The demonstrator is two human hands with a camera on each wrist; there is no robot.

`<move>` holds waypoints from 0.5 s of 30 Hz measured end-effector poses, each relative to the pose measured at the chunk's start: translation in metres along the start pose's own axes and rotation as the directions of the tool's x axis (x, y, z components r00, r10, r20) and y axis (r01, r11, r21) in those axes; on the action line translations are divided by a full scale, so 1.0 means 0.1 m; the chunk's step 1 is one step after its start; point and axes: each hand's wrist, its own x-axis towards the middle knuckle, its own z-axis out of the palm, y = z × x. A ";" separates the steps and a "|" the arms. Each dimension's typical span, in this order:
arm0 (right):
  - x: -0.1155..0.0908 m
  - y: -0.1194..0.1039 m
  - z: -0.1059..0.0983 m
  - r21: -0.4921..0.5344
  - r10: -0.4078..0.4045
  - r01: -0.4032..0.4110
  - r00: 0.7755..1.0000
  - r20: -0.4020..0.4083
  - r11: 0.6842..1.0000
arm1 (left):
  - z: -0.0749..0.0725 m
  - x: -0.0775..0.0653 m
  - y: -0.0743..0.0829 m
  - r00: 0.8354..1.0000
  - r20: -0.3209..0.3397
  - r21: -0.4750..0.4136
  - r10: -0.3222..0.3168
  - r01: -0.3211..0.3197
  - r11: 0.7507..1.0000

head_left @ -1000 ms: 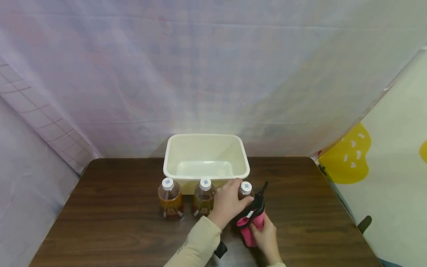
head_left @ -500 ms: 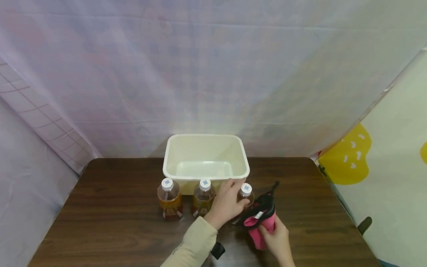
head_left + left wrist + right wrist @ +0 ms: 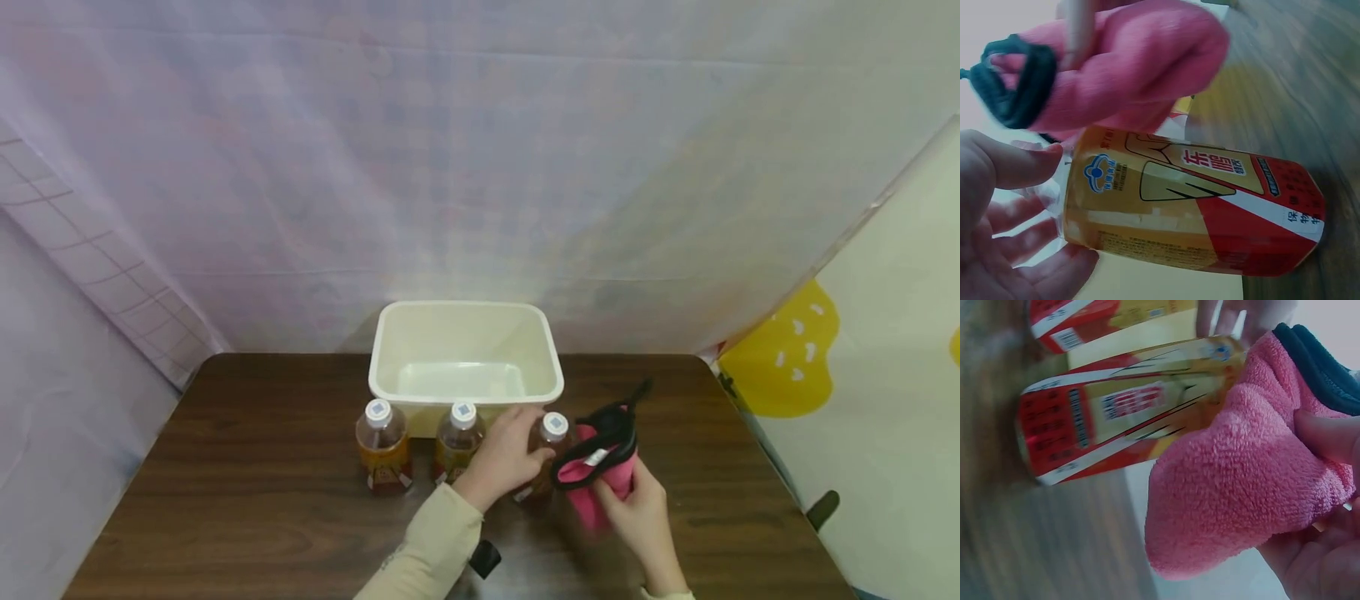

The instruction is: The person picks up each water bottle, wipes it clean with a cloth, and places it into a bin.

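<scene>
My left hand holds the rightmost of three drink bottles by its upper part, thumb on the near side. The bottle stands upright on the table, white-capped. Its gold and red label faces the left wrist view. To its right, my right hand grips a bunched pink terry cloth with dark edging and a loop, thumb pressed into the fabric. The cloth hangs just above the table, close beside the bottle; whether they touch I cannot tell. A small white tag shows at its edge.
A cream plastic basin stands behind the bottles at the table's back edge. Two more bottles, one at left and one in the middle, stand in front of it. The brown table backs onto a curtain.
The right hand has drawn the pink cloth away from the bottle, to the right and slightly up, uncovering more of the bottle. The left hand has stayed on the bottle, with only slight movement.
</scene>
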 end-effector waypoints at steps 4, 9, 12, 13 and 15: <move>0.11 -0.08 0.01 0.016 -0.017 0.016 0.999 0.035 1.000 | -0.01 0.01 -0.01 1.000 0.014 -0.008 0.000 0.000 1.000; 0.19 -0.13 0.05 -0.001 -0.030 0.030 0.997 0.072 1.000 | -0.03 0.03 -0.01 0.999 0.043 -0.042 -0.020 0.021 0.999; 0.20 -0.13 0.08 -0.016 -0.014 0.015 0.996 0.087 1.000 | -0.04 0.03 -0.02 0.999 0.044 -0.063 -0.014 0.017 0.998; 0.20 -0.13 0.09 -0.019 -0.008 0.010 0.995 0.101 1.000 | -0.03 0.03 -0.02 0.999 0.040 -0.067 -0.008 0.011 0.998; 0.19 -0.12 0.12 -0.019 0.008 -0.006 0.991 0.135 1.000 | -0.03 0.03 -0.04 1.000 0.025 -0.075 0.003 -0.001 0.997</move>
